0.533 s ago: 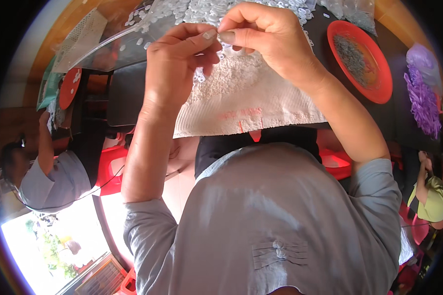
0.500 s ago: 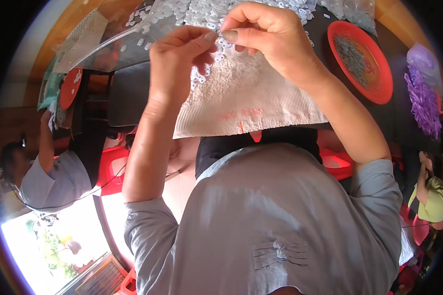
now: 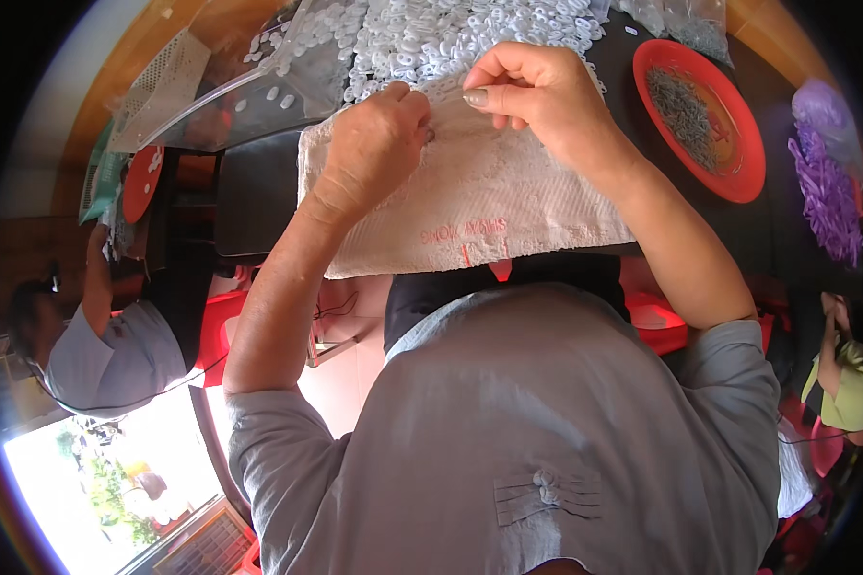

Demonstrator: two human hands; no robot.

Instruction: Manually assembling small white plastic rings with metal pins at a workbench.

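Observation:
A pale towel (image 3: 489,196) with red lettering lies along the near edge of the dark table. Over its left part is my left hand (image 3: 379,139), back upward and fingers curled closed; whatever they hold is hidden. My right hand (image 3: 537,91) is above the towel's far right part, thumb and forefinger bent together in a pinch. Anything between those fingertips is too small to make out. Just beyond both hands spreads a heap of small white plastic pieces with holes (image 3: 470,38). To the right, a red oval plate (image 3: 738,144) carries a pile of small grey metal pieces (image 3: 683,110).
A clear plastic sheet or tray (image 3: 221,101) stands left of the heap, near a white perforated basket (image 3: 168,72). Purple strips (image 3: 825,206) hang at the far right. Clear bags (image 3: 690,24) lie behind the plate. Other people sit at left (image 3: 115,345) and right (image 3: 844,383).
My hands were close together over the heap and are now apart. The left came down and leftward onto the towel; the right dropped slightly. The towel's upper left part now shows.

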